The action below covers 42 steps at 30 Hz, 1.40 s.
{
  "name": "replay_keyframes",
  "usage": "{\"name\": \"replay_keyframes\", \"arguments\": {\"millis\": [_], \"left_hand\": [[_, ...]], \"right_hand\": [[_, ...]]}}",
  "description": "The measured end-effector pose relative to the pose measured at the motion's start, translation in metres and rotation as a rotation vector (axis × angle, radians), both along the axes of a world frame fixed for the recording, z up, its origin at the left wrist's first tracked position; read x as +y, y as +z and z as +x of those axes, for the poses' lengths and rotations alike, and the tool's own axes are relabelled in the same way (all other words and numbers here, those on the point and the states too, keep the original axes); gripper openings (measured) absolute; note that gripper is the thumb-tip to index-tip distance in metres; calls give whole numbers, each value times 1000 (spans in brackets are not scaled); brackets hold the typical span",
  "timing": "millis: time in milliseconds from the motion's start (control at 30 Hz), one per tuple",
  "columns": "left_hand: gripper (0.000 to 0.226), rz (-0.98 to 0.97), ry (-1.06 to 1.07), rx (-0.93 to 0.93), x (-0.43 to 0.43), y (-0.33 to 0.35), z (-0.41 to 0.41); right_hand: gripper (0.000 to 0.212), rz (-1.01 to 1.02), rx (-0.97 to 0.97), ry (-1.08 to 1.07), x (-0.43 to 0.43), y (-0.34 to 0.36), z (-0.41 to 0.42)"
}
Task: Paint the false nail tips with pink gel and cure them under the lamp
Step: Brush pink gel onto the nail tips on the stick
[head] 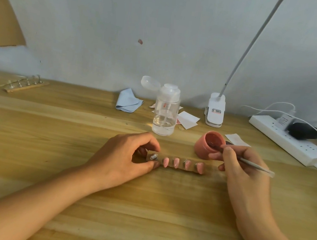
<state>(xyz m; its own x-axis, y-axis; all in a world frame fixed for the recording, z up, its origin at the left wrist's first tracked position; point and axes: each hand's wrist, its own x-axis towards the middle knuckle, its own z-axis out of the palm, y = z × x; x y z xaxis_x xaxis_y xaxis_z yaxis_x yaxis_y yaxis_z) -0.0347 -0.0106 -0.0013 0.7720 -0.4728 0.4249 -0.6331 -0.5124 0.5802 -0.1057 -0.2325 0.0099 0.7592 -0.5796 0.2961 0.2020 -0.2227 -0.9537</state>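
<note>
Nail-tip strip (181, 163) pinched between left fingers (152, 141); right fingers (228, 154) grip brush (253, 163), seemingly dipped in gel pot (202, 147).

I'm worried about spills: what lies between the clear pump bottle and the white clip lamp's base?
In the head view, flat white paper squares lie on the table between the pump bottle and the clip lamp base.

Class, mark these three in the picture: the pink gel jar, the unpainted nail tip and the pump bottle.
pink gel jar (201, 148): head view, on its outer side wall.
unpainted nail tip (153, 156): head view, middle of the clear tip.
pump bottle (166, 109): head view, on its clear body.
</note>
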Motion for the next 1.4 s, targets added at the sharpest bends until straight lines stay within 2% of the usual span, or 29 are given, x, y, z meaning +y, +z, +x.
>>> {"name": "replay_keyframes", "arguments": {"millis": [333,633,767,867,1000,1033,1200,1400], "left_hand": [[24,5,-12,-27,-2,1,-1],[24,-19,-13,-9,-2,-1,1],[26,-42,-15,32,-1,0,1],[25,-51,-30,72,-2,0,3],[22,-94,-100,177,0,1,6],[21,-105,-110,198,0,1,7],[12,-151,-118,241,1,2,8],[12,-128,-98,239,-2,4,4]], "right_hand": [[14,-16,-21,17,1,0,0],[12,44,-194,52,3,8,-7],[16,-117,-309,79,15,19,-20],[11,-238,-346,160,38,13,-33],[9,-786,-386,201,55,3,-41],[11,-863,-388,207,55,1,-40],[10,-848,-319,152,52,0,-34],[10,-878,-271,125,50,-2,-32]]}}
